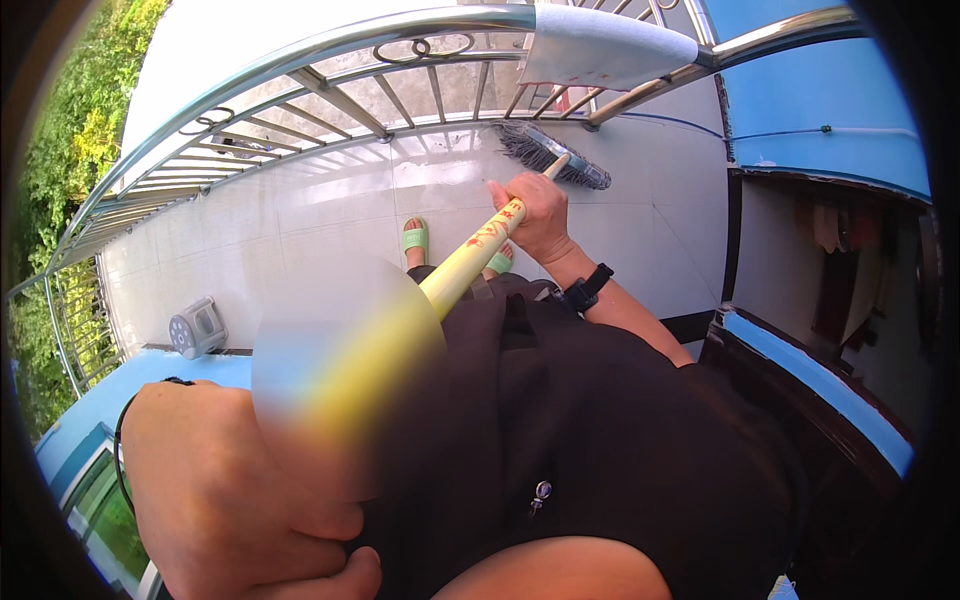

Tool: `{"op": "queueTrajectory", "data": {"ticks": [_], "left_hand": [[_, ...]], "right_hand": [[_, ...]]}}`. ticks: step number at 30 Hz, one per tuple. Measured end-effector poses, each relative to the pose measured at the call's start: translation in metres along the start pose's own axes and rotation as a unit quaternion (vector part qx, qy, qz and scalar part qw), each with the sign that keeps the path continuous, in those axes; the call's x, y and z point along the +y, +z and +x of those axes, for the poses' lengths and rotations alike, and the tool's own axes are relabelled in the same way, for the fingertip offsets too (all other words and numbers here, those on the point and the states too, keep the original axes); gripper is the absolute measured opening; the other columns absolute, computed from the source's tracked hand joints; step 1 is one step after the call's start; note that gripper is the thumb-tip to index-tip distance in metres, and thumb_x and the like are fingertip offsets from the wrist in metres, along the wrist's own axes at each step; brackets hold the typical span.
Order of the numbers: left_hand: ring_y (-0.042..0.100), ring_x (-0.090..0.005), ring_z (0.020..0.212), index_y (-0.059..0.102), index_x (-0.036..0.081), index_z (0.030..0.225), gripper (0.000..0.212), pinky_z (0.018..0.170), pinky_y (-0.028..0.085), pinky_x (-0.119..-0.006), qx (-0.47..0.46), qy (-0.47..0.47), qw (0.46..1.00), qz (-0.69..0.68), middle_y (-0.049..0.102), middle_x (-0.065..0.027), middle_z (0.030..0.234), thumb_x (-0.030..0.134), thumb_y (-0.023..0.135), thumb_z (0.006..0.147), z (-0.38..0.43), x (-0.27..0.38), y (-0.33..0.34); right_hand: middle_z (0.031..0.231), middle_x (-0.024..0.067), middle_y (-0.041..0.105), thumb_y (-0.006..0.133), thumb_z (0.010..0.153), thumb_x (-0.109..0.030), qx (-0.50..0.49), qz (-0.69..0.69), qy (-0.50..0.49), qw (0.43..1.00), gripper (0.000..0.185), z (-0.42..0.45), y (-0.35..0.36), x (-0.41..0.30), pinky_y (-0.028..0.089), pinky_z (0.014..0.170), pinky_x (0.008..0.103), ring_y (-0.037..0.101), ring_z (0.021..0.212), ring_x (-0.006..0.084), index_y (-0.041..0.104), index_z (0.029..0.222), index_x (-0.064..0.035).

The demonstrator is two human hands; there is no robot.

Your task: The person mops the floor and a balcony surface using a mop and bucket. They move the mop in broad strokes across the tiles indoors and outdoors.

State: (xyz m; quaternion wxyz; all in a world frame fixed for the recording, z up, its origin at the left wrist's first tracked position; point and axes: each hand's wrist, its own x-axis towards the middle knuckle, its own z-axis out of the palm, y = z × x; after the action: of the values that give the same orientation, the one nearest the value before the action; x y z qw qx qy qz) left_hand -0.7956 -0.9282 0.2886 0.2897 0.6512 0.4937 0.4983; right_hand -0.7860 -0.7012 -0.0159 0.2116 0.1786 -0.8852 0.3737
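Observation:
My right hand (534, 214) is wrapped around the lower part of a pale yellow mop handle (472, 255), which bears red writing. At the handle's far end a mop head (585, 171) with grey strands rests on the tiled floor near the railing. Large and close at the lower left, my left hand (232, 487) is curled at the upper end of the handle. A blurred patch covers part of this hand and the pole, so the exact contact is partly hidden.
A curved metal railing (322, 37) runs along the balcony edge, with a white cloth (607, 49) over it. A grey plastic stool (199, 328) stands by the blue wall at left. A dark-framed doorway opens at right. My feet wear green slippers (415, 238).

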Motion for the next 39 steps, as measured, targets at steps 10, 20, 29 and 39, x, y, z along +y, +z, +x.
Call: {"op": "queueTrajectory", "data": {"ticks": [10,20,29,39], "left_hand": [[0.044,-0.0203,0.047,0.063,0.0,0.069,0.015,0.055,0.042,-0.03,0.298,-0.276,0.913,-0.036,0.042,-0.0038,0.042,-0.003,0.049,0.063,-0.08,-0.159,0.062],[0.043,-0.0213,0.042,0.063,0.002,0.072,0.014,0.055,0.041,-0.03,0.267,-0.288,0.919,-0.025,0.041,-0.0003,0.04,-0.003,0.052,0.065,-0.18,-0.1,0.062],[0.048,-0.0206,0.044,0.065,0.002,0.078,0.02,0.064,0.045,-0.03,0.266,-0.294,0.918,-0.015,0.047,-0.0037,0.045,-0.005,0.051,0.066,-0.191,-0.066,0.036],[0.058,-0.026,0.053,0.049,-0.006,0.112,0.046,0.048,0.046,-0.034,0.051,-0.751,0.608,0.25,0.058,-0.0119,0.065,0.005,0.059,0.069,-0.147,-0.043,0.157]], "right_hand": [[0.07,0.0118,0.051,0.071,0.073,-0.026,-0.158,-0.05,0.28,0.945,0.035,-0.077,0.09,0.112,0.04,0.061,0.0395,0.05,0.068,0.032,0.046,0.064,-0.0034],[0.076,0.0103,0.055,0.067,0.075,-0.032,-0.233,-0.036,0.249,0.939,0.031,-0.072,0.183,0.017,0.041,0.069,0.0409,0.053,0.076,0.0308,0.051,0.067,-0.0063],[0.077,0.0099,0.058,0.066,0.074,-0.036,-0.377,-0.027,0.236,0.895,0.031,-0.033,0.189,-0.022,0.042,0.075,0.0399,0.055,0.086,0.0292,0.057,0.073,-0.0068],[0.111,0.0285,0.044,0.05,0.083,-0.015,-0.347,0.348,0.749,0.443,0.066,-0.095,0.18,0.017,0.048,0.073,0.0486,0.052,0.103,0.0382,0.012,0.136,0.0013]]}}
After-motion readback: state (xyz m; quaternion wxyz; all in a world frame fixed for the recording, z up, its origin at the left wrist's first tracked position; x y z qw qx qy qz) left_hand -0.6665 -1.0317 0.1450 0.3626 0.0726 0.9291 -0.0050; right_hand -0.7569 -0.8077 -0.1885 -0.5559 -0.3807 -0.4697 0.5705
